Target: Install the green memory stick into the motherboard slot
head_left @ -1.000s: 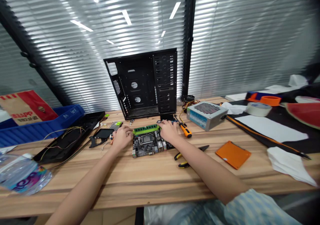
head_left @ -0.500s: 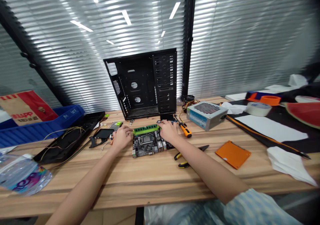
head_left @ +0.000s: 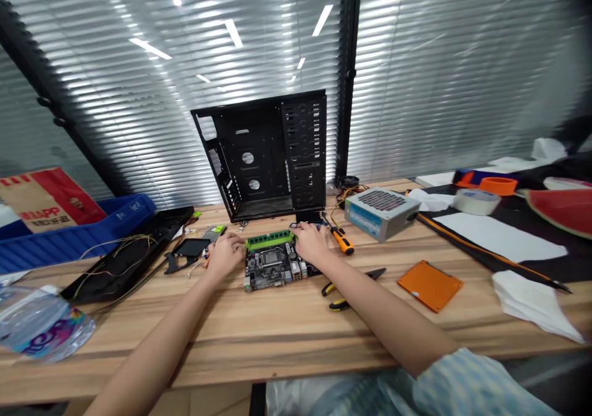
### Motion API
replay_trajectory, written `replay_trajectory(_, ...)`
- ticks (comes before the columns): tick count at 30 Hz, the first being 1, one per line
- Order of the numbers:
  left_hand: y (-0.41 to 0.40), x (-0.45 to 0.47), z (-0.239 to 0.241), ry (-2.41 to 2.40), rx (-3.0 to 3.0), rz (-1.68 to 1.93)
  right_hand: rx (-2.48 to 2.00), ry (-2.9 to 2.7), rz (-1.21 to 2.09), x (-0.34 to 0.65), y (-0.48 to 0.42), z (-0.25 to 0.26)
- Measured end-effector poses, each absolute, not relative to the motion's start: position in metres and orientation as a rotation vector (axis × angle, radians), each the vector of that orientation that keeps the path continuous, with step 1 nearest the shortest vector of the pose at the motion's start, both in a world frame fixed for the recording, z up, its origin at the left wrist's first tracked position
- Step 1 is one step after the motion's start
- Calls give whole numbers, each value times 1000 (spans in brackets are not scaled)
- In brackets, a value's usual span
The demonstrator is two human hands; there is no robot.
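Observation:
A small motherboard (head_left: 272, 267) lies flat on the wooden table (head_left: 277, 330). A green memory stick (head_left: 270, 239) stands along its far edge. My left hand (head_left: 225, 253) rests at the stick's left end with its fingers curled and pressing on it. My right hand (head_left: 311, 242) sits at the stick's right end, fingers bent down onto it and the board's corner. Behind the board stands a black computer case (head_left: 268, 154), its open side facing me.
An orange-handled screwdriver (head_left: 341, 238), pliers (head_left: 345, 285), an orange plate (head_left: 429, 285) and a grey power supply (head_left: 380, 204) lie to the right. A black panel with wires (head_left: 129, 252), a blue bin (head_left: 74, 231) and a plastic bag (head_left: 41, 323) are left. Paper and tape rolls sit far right.

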State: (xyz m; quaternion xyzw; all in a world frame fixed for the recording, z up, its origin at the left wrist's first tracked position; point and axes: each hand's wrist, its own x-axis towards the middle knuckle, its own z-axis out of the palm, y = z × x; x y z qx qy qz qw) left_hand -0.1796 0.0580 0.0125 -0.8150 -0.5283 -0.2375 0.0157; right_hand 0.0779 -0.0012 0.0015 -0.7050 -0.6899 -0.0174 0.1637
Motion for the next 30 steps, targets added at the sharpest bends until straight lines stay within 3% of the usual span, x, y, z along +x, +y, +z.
replay_trajectory(14,57,-179,13,-1633,-2537,-756,-1983,-1928,-80,79,0,-2)
replay_trajectory(30,49,-174,21,-1744,-2505,-474,-2034,-1988,-89,77,-3,3)
